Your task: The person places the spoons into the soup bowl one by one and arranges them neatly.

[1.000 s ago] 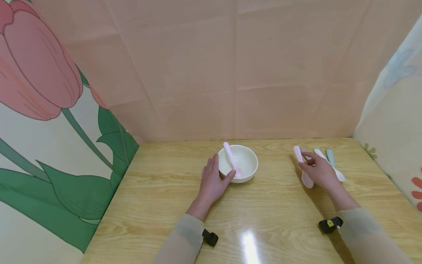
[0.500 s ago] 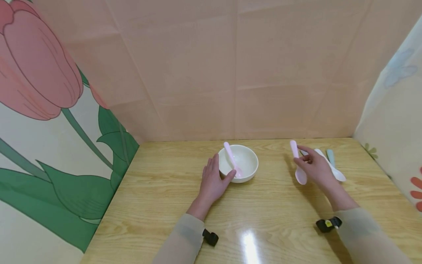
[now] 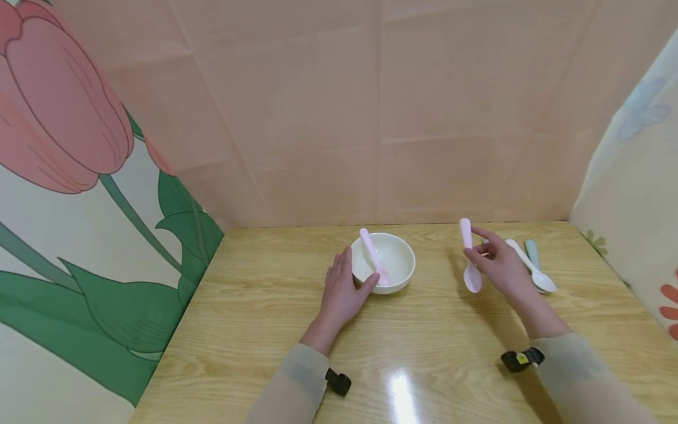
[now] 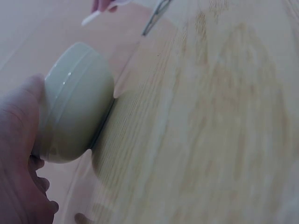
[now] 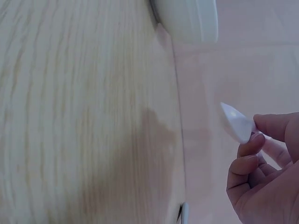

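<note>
A white bowl (image 3: pixel 398 259) stands upright on the table, with a pink spoon (image 3: pixel 372 249) leaning inside and its handle over the far left rim. My left hand (image 3: pixel 339 297) rests along the bowl's left side, fingers fairly straight and thumb at the near rim. In the left wrist view the bowl (image 4: pixel 79 107) touches that hand. Between thumb and fingers, my right hand (image 3: pixel 503 268) pinches a second pink spoon (image 3: pixel 472 280) above the table, handle up and bowl end down. The right wrist view shows this spoon's tip (image 5: pixel 238 123) beyond the fingers.
Right of my right hand lie a white spoon (image 3: pixel 541 280) and a blue-green spoon (image 3: pixel 532 252), crossing each other. Part of another handle is mostly hidden behind that hand. A peach cloth (image 3: pixel 318 147) hangs at the wooden table's (image 3: pixel 254 282) back edge.
My right hand has moved left and slightly away from me, lifting the second pink spoon off the other spoons. The left hand and bowl have stayed put.
</note>
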Tool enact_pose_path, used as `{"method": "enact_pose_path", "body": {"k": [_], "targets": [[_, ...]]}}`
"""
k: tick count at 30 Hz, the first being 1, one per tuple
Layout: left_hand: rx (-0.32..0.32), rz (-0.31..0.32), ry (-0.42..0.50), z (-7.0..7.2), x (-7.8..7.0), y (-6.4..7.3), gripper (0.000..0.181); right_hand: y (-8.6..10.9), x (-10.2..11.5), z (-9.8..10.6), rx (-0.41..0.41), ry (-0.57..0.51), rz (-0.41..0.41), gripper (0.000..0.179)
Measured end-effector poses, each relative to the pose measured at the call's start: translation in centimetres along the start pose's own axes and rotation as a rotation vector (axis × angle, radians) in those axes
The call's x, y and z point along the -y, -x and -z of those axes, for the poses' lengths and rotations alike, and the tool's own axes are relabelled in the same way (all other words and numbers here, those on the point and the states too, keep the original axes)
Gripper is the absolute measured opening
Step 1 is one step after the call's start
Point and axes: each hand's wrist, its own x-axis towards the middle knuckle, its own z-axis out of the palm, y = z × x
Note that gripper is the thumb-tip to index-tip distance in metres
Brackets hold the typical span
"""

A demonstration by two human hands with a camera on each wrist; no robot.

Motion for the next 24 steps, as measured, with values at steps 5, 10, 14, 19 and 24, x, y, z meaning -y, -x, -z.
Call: {"method": "enact_pose_path", "body": {"k": [5,10,14,19,24], "targets": [[0.000,0.001,0.000,0.1,-0.1,0.1,0.106,-0.1,1.0,-0.2,0.012,-0.028,-0.007,0.067],[-0.005,0.003,0.000,0.0,-0.1,0.1,0.106,-0.3,2.0,-0.6,0.004,-0.059,-0.017,0.067],[-0.003,0.009,-0.003,-0.1,-0.1,0.1,0.107,-0.3,2.9,-0.9,-0.009,-0.090,-0.007,0.066],[-0.002,0.009,-0.008,-0.1,0.0,0.0,0.108,-0.5,4.2,-1.4,-0.017,-0.110,0.012,0.065],[0.002,0.011,-0.004,-0.1,0.0,0.0,0.108,-0.9,5.2,-2.1,-0.006,-0.144,0.015,0.065]]}}
